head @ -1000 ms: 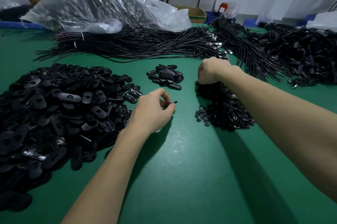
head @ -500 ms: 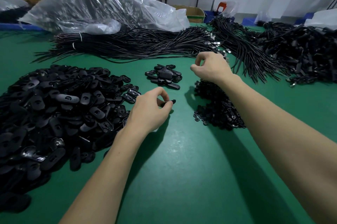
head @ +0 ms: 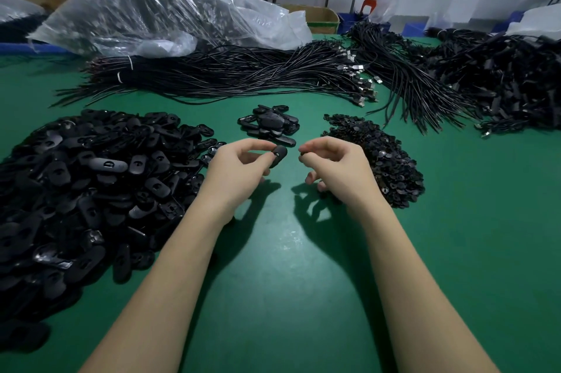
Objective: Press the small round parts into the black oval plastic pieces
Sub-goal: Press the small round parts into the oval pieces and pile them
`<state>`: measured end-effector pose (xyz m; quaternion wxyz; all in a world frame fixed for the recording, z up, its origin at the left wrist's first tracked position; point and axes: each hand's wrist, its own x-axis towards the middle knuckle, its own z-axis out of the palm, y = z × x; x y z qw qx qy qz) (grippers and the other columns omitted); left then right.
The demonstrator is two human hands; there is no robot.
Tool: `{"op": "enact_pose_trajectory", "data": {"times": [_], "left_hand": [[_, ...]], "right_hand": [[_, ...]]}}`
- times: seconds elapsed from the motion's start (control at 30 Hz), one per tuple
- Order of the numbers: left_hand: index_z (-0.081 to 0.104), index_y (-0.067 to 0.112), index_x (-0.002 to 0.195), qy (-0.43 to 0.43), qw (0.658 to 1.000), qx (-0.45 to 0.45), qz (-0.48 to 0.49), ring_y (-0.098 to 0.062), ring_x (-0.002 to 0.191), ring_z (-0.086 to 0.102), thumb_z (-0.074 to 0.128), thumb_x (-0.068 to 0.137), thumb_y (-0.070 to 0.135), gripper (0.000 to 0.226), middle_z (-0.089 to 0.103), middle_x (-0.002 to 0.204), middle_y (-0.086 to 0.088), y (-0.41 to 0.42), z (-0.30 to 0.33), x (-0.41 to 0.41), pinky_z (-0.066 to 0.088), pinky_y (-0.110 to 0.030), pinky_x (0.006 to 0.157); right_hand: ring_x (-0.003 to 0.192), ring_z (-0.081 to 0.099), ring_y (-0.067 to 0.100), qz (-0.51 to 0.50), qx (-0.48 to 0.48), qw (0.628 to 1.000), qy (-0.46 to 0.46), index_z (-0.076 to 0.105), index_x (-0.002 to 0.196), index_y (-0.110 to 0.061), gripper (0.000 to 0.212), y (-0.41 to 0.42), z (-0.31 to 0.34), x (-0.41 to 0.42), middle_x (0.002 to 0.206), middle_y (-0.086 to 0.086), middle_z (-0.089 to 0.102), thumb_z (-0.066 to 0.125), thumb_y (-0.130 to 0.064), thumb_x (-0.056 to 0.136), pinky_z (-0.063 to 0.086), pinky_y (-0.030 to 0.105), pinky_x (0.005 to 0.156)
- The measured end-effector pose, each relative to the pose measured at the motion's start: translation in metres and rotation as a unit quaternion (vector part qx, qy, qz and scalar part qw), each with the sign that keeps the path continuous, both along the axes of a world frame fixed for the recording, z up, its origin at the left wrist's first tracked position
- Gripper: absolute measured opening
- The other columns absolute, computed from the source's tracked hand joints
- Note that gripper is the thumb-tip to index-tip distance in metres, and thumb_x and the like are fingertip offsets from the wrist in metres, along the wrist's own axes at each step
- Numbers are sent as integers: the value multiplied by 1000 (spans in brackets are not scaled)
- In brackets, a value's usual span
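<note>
A black oval piece (head: 277, 155) was pinched between the thumb and fingertips of the left hand (head: 239, 172), held just above the green worktop (head: 282, 281) near its middle. Close beside it, not yet touching, the right hand (head: 337, 169) had its thumb and forefinger closed on something small and dark, probably one small round part (head: 301, 153), though it was too small to make out clearly.

Judging by the piles, the work had barely begun. A small cluster of oval pieces (head: 268, 125), likely the finished ones, lay just beyond the hands. To the left a large heap of oval pieces (head: 91, 184) waited, and to the right sat a mound of small round parts (head: 376, 154). The piece in hand apparently had yet to receive its part.

Farther back lay bundles of black cables (head: 243, 75) and a clear plastic bag (head: 158, 8). No brand, label or readable writing appeared anywhere.
</note>
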<state>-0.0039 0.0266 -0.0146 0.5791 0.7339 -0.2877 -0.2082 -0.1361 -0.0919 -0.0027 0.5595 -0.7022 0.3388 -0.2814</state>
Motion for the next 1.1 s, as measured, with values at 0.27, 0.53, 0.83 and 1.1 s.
{"op": "enact_pose_trajectory", "data": {"times": [0.27,0.53,0.83,1.1], "left_hand": [[76,17,106,112,992,-46,-32,-11,71,72,70,94,7,17,76,91,-4,0,5,-1,62,-26,82],[71,15,111,178,979,-92,-28,-25,80,78,64,97,2,19,75,97,-15,-3,9,-11,62,-25,75],[80,23,102,166,983,-71,-11,-22,78,78,67,98,21,14,78,101,1,0,14,-13,56,-22,55],[70,11,94,157,985,-72,18,-16,76,77,70,93,6,5,79,84,-7,-2,11,-8,59,-20,65]], "right_hand": [[54,62,9,41,55,997,-45,75,99,-19,12,5,-1,0,90,0,80,71,-10,92,44,18,48],[53,58,7,50,162,984,-55,78,95,-18,8,6,-2,2,92,1,80,80,-14,88,40,16,48],[49,51,5,48,207,975,-58,81,84,-23,8,1,-2,1,88,-4,77,82,-16,84,32,14,42],[47,50,6,79,205,974,-59,82,95,-19,13,-1,0,2,84,-5,77,74,-11,90,31,14,42]]}}
